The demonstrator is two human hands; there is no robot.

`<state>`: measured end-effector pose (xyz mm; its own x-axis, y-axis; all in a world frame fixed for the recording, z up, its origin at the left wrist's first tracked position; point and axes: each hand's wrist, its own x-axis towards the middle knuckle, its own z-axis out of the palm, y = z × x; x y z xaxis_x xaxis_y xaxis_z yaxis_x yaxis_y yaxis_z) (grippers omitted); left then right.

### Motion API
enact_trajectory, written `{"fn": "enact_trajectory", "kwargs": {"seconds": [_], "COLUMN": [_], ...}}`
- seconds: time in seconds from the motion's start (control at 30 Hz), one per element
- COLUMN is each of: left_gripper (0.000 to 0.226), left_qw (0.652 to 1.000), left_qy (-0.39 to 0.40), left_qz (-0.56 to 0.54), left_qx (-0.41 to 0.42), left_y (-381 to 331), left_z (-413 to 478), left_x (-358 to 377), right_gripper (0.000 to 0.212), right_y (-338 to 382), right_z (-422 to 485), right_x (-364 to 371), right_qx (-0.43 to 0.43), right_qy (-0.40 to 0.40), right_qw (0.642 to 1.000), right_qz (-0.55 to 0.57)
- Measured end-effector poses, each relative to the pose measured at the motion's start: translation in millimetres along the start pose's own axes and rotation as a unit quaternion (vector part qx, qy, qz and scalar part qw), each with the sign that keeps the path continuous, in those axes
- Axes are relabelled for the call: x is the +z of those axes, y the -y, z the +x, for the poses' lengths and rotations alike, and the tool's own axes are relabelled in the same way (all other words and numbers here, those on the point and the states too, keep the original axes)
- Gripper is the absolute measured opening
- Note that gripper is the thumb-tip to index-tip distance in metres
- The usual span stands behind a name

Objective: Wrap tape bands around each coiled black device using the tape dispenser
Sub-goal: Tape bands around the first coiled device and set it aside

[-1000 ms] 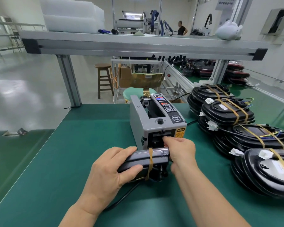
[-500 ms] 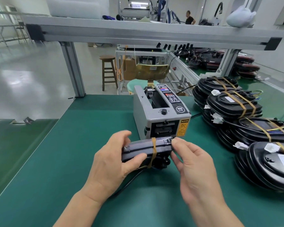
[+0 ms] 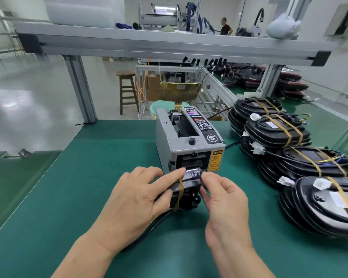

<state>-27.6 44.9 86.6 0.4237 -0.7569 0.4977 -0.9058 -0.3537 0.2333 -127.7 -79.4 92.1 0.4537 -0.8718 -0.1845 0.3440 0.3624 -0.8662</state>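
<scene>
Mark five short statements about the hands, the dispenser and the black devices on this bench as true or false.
1. The left hand grips the black device in front of the tape dispenser. True.
2. The held device has no tape on it. False: one tan band runs around it.
3. The right hand lies flat on the green mat, away from the device. False: its fingers pinch the device's right end.
4. The stacked devices at the right carry tan tape bands. True.
5. The dispenser lies tipped on its side. False: it stands upright on the mat.
</scene>
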Motion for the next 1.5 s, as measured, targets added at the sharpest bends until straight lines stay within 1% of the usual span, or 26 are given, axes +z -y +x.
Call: {"fn": "enact_trajectory", "kwargs": {"seconds": [0.07, 0.13, 0.23, 0.3, 0.43, 0.47, 0.57, 0.73, 0.93, 1.1, 1.23, 1.5], "left_gripper": [0.045, 0.045, 0.052, 0.054, 0.046, 0.044, 0.039, 0.047, 0.041, 0.043, 0.044, 0.042], "left_qw": [1.0, 1.0, 0.999, 0.999, 0.998, 0.998, 0.998, 0.998, 0.999, 0.998, 0.999, 0.999], "left_qy": [0.004, 0.015, 0.038, 0.028, -0.002, -0.005, -0.009, -0.002, 0.003, -0.001, 0.003, -0.001], "left_qz": [0.005, -0.004, 0.0, 0.013, 0.041, 0.043, 0.035, 0.029, 0.031, 0.034, 0.031, 0.024], "left_qx": [0.008, -0.002, -0.003, 0.018, 0.05, 0.052, 0.047, 0.049, 0.045, 0.046, 0.043, 0.039], "left_y": [-0.8, 0.1, 2.1, 1.5, -3.7, -3.9, -2.8, -3.9, -3.7, -3.2, -2.7, -2.3], "left_z": [3.4, 4.3, 4.8, 7.3, 12.1, 12.1, 10.6, 10.7, 10.5, 11.0, 10.4, 10.4], "left_x": [0.0, -1.0, -1.8, -1.1, 0.1, 0.3, 1.4, 0.1, 0.3, 0.9, 0.8, 1.9], "right_gripper": [0.008, 0.012, 0.015, 0.012, 0.002, 0.003, 0.007, 0.005, 0.005, 0.006, 0.002, 0.024], "right_y": [-0.4, -0.9, -1.6, -2.9, -6.8, -7.8, -10.5, -14.6, -14.5, -13.8, -13.0, -11.9], "right_z": [1.3, 3.3, 5.5, 6.2, 6.9, 7.3, 9.2, 11.8, 12.0, 12.3, 11.1, 7.5], "right_x": [0.5, -0.1, -0.2, 1.4, 5.8, 6.0, 5.6, 4.4, 4.6, 5.6, 5.5, 6.0], "right_qx": [0.005, 0.009, 0.006, 0.001, -0.011, -0.013, -0.016, -0.021, -0.016, -0.017, -0.019, -0.083], "right_qy": [-0.007, -0.01, -0.008, -0.007, -0.017, -0.018, -0.017, -0.023, -0.018, -0.013, -0.003, 0.023], "right_qw": [1.0, 1.0, 1.0, 1.0, 1.0, 0.999, 0.999, 0.998, 0.999, 0.999, 0.999, 0.993], "right_qz": [0.006, 0.006, 0.001, -0.003, -0.019, -0.023, -0.035, -0.053, -0.036, -0.039, -0.032, -0.086]}}
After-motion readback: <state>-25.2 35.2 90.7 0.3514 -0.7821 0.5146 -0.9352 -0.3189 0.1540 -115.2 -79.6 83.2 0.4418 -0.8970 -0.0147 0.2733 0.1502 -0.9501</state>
